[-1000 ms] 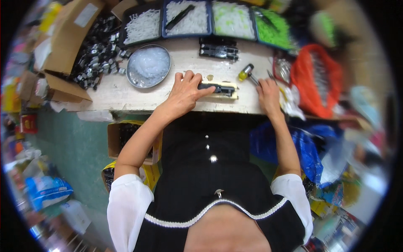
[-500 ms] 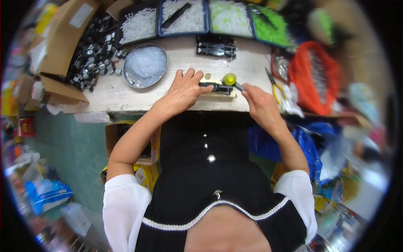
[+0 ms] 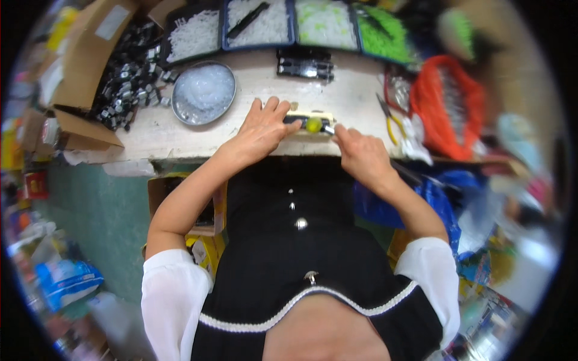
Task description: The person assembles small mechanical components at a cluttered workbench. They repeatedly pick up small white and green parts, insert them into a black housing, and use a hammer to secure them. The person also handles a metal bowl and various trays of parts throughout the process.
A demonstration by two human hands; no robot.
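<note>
My left hand point(image 3: 262, 131) lies on the worktable, its thumb pressing a long black plastic part point(image 3: 293, 120) into a cream-coloured block point(image 3: 324, 114). The other fingers reach past the block's left end. In my right hand point(image 3: 367, 157) is the handle of a small mallet with a round yellow-green head point(image 3: 313, 124). That head is over the black part, just right of my left thumb; whether it touches cannot be made out. The mallet head hides some of the part.
A round metal dish point(image 3: 203, 95) of clear pieces stands left, beside a heap of black parts point(image 3: 129, 90). Trays point(image 3: 259, 45) of white and green pieces line the back. Black parts point(image 3: 305, 67), pliers point(image 3: 390, 120) and a red bag point(image 3: 424, 108) lie farther right.
My right hand has moved left with the mallet, bringing its head from the black part's right end to over it. My left hand keeps its place on the part.
</note>
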